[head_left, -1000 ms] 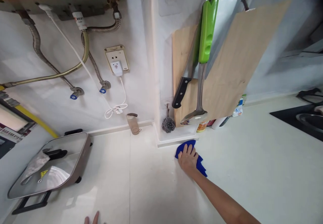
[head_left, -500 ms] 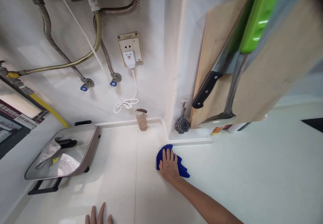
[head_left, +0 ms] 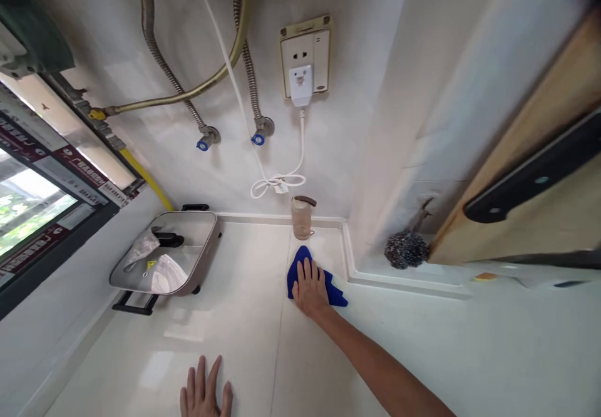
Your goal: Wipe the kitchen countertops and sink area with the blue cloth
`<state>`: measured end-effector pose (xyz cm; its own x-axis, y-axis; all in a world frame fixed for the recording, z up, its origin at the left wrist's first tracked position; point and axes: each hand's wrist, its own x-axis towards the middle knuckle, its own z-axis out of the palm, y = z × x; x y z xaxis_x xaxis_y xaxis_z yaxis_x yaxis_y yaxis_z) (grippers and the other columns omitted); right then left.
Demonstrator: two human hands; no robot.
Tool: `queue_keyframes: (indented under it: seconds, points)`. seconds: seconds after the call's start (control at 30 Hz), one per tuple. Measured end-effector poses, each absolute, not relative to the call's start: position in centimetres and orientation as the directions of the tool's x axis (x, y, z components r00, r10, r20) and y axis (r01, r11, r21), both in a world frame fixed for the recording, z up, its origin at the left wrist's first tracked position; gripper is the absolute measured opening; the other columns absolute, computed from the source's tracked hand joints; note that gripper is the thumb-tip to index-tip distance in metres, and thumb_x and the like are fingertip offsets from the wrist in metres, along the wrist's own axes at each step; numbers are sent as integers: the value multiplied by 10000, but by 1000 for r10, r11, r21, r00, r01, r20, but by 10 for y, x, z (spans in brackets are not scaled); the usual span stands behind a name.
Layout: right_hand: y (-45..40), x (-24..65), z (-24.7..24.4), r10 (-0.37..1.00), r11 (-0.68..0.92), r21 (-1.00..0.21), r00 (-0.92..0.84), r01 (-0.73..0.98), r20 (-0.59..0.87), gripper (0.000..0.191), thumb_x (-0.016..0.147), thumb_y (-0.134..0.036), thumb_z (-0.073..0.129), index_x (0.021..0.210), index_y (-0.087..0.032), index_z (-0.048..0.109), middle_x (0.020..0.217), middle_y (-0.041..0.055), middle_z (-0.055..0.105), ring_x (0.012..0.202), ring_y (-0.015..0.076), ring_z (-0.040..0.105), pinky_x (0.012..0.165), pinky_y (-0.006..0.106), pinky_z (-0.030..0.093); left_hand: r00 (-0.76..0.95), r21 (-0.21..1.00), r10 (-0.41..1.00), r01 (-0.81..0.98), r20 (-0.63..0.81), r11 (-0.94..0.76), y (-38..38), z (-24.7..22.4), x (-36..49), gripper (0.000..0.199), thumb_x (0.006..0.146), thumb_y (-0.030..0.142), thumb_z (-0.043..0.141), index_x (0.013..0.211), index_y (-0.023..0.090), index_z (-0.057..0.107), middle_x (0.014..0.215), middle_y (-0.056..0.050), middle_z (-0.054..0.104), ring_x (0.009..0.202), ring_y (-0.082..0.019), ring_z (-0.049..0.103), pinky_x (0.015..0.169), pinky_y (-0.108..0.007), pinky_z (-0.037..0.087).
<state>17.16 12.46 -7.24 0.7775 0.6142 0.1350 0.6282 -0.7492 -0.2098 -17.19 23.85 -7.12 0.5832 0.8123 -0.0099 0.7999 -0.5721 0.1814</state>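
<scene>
My right hand (head_left: 310, 288) holds a blue cloth (head_left: 335, 295) pressed down against the white countertop (head_left: 230, 342), near the inner corner of the wall. Its fingers lie over the cloth, which sticks out on both sides; the palm's underside is hidden. At the lower edge of the view, my left hand (head_left: 203, 395) is open, fingers spread, at the countertop with nothing in it. Just beyond the cloth, a small translucent brownish bottle (head_left: 302, 221) with a brown strap stands against the back wall.
An electric pan (head_left: 204, 254) holding a lid and other items stands at left. A wall socket (head_left: 306, 60) with a plugged white cord (head_left: 303, 141), hoses and valves (head_left: 258, 135) are above. A steel scourer (head_left: 406, 250), cutting board (head_left: 530, 235) and black-handled knife (head_left: 530, 173) hang at right.
My right hand has slid the blue cloth leftward from the wall's edge toward the bottle. More of my left hand shows. The view has turned left, bringing in the window.
</scene>
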Motion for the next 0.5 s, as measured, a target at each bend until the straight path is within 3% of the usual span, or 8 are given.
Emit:
queue_keyframes:
  seconds: [0.3, 0.5]
  points:
    - [171, 197, -67, 655, -711, -201, 739, 674, 160, 664, 926, -356, 356, 1525, -76, 296, 1608, 217, 294, 1445, 397, 291, 1146, 556, 237, 615, 131, 788, 780, 15, -611, 231, -62, -171, 544, 956, 462, 324, 1466, 294, 418, 1656, -70, 299, 1559, -319, 145, 1260, -623, 220]
    - [161, 182, -73, 640, -719, -190, 743, 669, 195, 634, 932, -323, 330, 1518, -84, 309, 1601, 206, 318, 1441, 368, 293, 1143, 544, 241, 617, 193, 785, 765, 56, -615, 225, -60, -170, 518, 955, 428, 385, 1455, 303, 436, 1641, -84, 330, 1546, -342, 188, 1256, -627, 235]
